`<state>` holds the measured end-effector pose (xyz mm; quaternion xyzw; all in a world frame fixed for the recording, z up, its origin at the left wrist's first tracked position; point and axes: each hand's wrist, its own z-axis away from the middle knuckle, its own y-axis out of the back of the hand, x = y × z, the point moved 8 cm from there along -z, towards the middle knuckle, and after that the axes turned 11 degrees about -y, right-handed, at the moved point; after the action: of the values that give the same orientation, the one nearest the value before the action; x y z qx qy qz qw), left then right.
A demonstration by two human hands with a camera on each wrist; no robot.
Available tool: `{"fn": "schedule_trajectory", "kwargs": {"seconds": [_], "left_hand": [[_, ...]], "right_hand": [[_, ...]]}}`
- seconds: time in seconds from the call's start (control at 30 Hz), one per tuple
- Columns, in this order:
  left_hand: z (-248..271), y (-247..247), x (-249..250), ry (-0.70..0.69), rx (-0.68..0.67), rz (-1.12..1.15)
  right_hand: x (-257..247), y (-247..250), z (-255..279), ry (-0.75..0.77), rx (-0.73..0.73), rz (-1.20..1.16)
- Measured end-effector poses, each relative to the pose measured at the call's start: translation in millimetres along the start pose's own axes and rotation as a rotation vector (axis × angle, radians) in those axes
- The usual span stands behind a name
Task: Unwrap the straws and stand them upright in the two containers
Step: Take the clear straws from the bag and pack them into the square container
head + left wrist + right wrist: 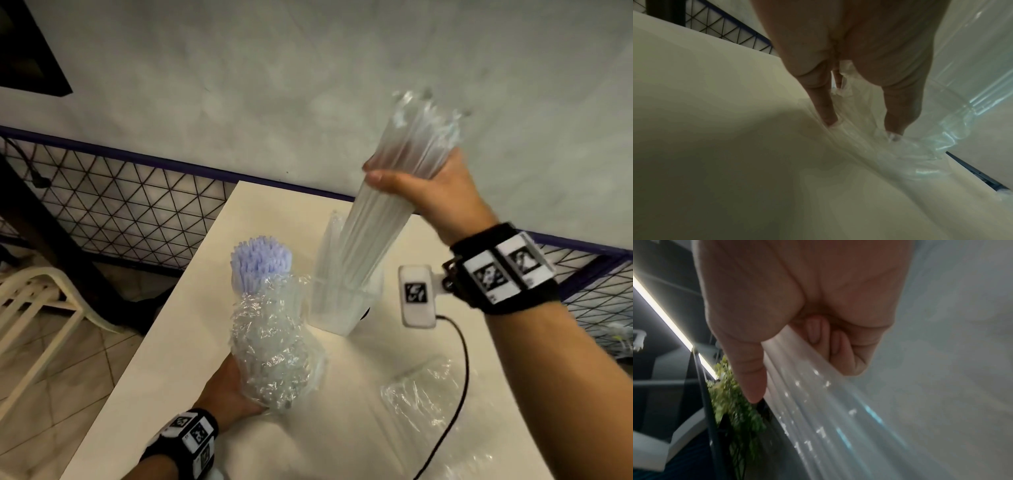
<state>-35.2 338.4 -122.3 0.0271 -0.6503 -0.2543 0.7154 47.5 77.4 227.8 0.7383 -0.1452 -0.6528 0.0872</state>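
Observation:
My right hand (416, 188) grips a thick bundle of clear straws (380, 226) round its upper part; the right wrist view shows the fingers (818, 335) curled round the clear straws (824, 415). The bundle leans, its lower ends inside a clear container (342, 308) on the table. Lilac straws (262, 262) stand upright to the left, with crumpled plastic wrapper (274, 346) bunched down round their lower half. My left hand (229, 390) holds that wrapper at its base; the fingers (826, 113) press into the plastic wrapper (920, 146). Whether a container sits under it is hidden.
A second crumpled wrapper (421, 394) lies on the cream table (164, 394) at the right, crossed by a black cable (459, 404). A wire mesh fence (130, 205) and a grey wall stand behind. A white chair (37, 308) is on the floor at left.

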Motion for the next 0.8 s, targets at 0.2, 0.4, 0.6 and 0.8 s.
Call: {"fn": "schedule_trajectory", "kwargs": {"seconds": [0.2, 0.4, 0.6, 0.8], "left_hand": [[0.9, -1.6, 7.5, 0.002, -0.025, 0.013], [2.3, 0.9, 2.0, 0.065, -0.028, -0.013], [3.0, -0.5, -4.4, 0.124, -0.065, -0.032], [9.4, 2.1, 17.5, 0.145, -0.015, -0.038]], "right_hand": [[24.7, 32.9, -35.1, -0.036, 0.124, -0.002], [137.4, 15.9, -58.4, -0.305, 0.151, 0.213], [132.5, 1.0, -63.5, -0.018, 0.092, 0.571], [172.8, -34.3, -49.1, -0.113, -0.213, 0.960]]}}
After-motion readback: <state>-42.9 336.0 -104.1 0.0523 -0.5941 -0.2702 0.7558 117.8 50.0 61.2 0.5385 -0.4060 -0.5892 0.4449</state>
